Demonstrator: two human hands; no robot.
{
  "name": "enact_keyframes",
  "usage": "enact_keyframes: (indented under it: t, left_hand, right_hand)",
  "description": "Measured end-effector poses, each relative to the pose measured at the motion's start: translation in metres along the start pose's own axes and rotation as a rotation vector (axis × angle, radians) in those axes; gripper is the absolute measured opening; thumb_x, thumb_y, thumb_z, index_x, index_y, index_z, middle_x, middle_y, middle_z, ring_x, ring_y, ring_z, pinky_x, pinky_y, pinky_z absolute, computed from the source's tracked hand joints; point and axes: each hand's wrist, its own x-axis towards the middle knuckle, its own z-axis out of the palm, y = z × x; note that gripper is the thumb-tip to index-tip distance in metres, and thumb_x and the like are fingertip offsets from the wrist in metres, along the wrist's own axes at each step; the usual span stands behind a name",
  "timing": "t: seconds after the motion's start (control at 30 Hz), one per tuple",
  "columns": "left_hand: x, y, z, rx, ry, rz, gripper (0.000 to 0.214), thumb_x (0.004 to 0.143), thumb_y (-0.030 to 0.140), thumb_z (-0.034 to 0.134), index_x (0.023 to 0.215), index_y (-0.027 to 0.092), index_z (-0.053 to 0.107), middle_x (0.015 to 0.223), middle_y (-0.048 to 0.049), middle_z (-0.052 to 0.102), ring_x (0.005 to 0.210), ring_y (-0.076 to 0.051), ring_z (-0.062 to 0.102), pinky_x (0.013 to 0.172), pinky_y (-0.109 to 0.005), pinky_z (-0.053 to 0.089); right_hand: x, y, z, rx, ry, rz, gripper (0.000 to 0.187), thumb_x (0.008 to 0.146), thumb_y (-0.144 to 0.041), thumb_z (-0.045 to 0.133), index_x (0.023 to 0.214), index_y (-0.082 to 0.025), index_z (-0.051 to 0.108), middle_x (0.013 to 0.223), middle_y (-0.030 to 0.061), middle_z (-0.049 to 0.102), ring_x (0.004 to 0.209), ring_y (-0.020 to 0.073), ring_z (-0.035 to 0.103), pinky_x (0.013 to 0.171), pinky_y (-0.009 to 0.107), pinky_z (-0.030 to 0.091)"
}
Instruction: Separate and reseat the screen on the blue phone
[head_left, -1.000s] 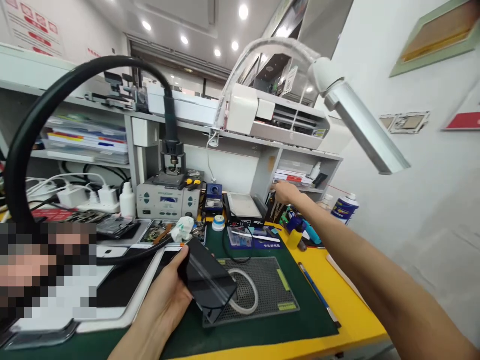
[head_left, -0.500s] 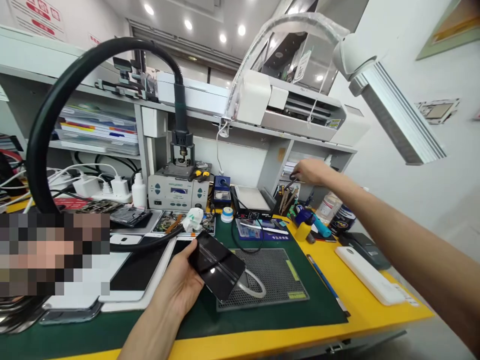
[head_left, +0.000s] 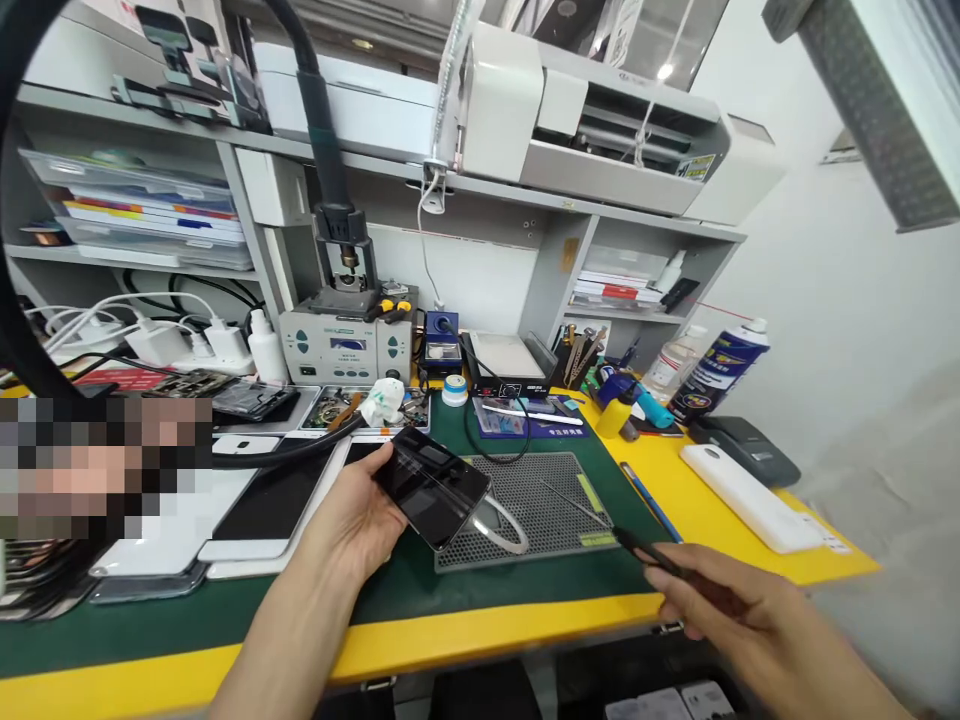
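Over the yellow-edged green counter [head_left: 487, 628], fingers of the left hand [head_left: 351, 518] cradle a glossy black smartphone [head_left: 431, 487] above the grey mesh mat [head_left: 551, 512], while the right hand [head_left: 739, 612] pinches a thin black-handled probe [head_left: 639, 546], apparently needing steadying toward it.

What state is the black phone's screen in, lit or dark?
Dark: the black glossy phone held in the left hand shows only reflections on its glass, no lit picture.
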Motion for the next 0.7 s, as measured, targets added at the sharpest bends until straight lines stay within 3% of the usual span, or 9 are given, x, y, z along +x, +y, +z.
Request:
enact_keyframes:
  t: [0.13,0.23,0.33,0.5,0.6,0.7]
  left_hand:
    - [0.001,0.001,0.002,0.039,-0.017,-0.018,0.024,0.097,0.015,0.046,0.113,0.007,0.062,0.090,-0.0137,0.075,0.077,-0.024,0.075,0.074,-0.039,0.064]
    - [0.000,0.001,0.003,0.056,-0.002,-0.027,0.024,0.097,0.015,0.047,0.114,0.006,0.061,0.090,-0.0141,0.075,0.077,-0.025,0.076,0.072,-0.040,0.065]
    - [-0.001,0.001,0.004,0.067,0.009,-0.033,0.024,0.097,0.015,0.046,0.113,0.006,0.061,0.089,-0.0142,0.075,0.077,-0.025,0.076,0.072,-0.039,0.065]
    - [-0.001,0.002,0.004,0.081,-0.002,-0.046,0.025,0.097,0.016,0.045,0.113,0.005,0.062,0.091,-0.0151,0.075,0.079,-0.025,0.076,0.075,-0.041,0.064]
    - [0.001,0.002,0.002,0.079,-0.013,-0.041,0.025,0.098,0.016,0.045,0.112,0.006,0.063,0.091,-0.0147,0.075,0.080,-0.026,0.076,0.077,-0.041,0.064]
    - [0.003,0.002,0.001,0.077,-0.011,-0.037,0.024,0.097,0.016,0.046,0.109,0.006,0.064,0.087,-0.0138,0.076,0.081,-0.026,0.076,0.078,-0.041,0.064]
  right_hand:
    - [0.000,-0.007,0.002,0.193,-0.309,0.129,0.047,0.091,-0.062,0.056,0.117,-0.024,0.058,0.078,0.0025,0.069,0.071,0.0189,0.062,0.064,0.027,0.051]
    - [0.007,-0.013,0.002,0.535,-0.445,0.135,0.044,0.093,-0.064,0.049,0.100,-0.021,0.054,0.081,0.0040,0.069,0.066,0.0174,0.065,0.057,0.026,0.048]
    - [0.012,-0.010,0.008,0.659,-0.423,0.195,0.045,0.090,-0.065,0.055,0.089,-0.021,0.044,0.077,0.0018,0.067,0.056,0.0137,0.064,0.046,0.020,0.042]
    - [0.019,-0.001,0.016,0.475,-0.343,0.202,0.049,0.081,-0.061,0.070,0.094,-0.020,0.046,0.068,-0.0033,0.062,0.045,0.0073,0.052,0.040,0.017,0.042]
    - [0.026,-0.002,0.015,0.405,-0.284,0.211,0.043,0.076,-0.048,0.077,0.089,-0.020,0.047,0.055,-0.0096,0.052,0.042,0.0087,0.050,0.037,0.019,0.043]
    - [0.028,-0.009,0.010,0.400,-0.281,0.196,0.031,0.070,-0.028,0.075,0.086,-0.020,0.050,0.058,-0.0094,0.050,0.048,0.0103,0.052,0.042,0.021,0.046]
